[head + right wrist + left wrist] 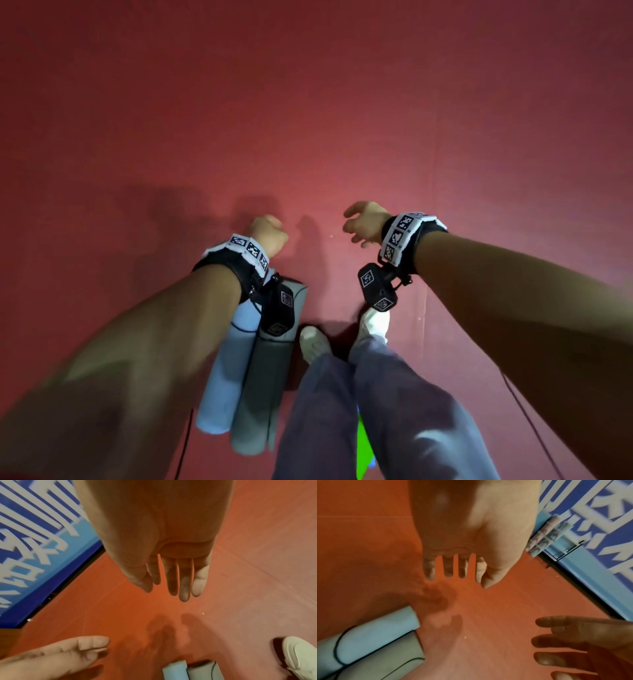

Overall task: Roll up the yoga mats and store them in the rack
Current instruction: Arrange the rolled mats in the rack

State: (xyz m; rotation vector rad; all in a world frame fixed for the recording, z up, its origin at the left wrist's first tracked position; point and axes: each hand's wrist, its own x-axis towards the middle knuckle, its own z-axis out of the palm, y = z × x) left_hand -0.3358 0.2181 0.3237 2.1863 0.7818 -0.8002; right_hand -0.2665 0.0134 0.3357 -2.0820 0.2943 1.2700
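L hand point(268, 234): empty, fingers slack.
R hand point(364, 223): empty, fingers spread.
Blue mat point(227, 370), grey mat point(265, 383): below L wrist; grip mid-roll, keep coils tight.

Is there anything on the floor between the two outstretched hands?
No. Between the left hand and the right hand lies only bare red floor with their shadows, as the head view shows.
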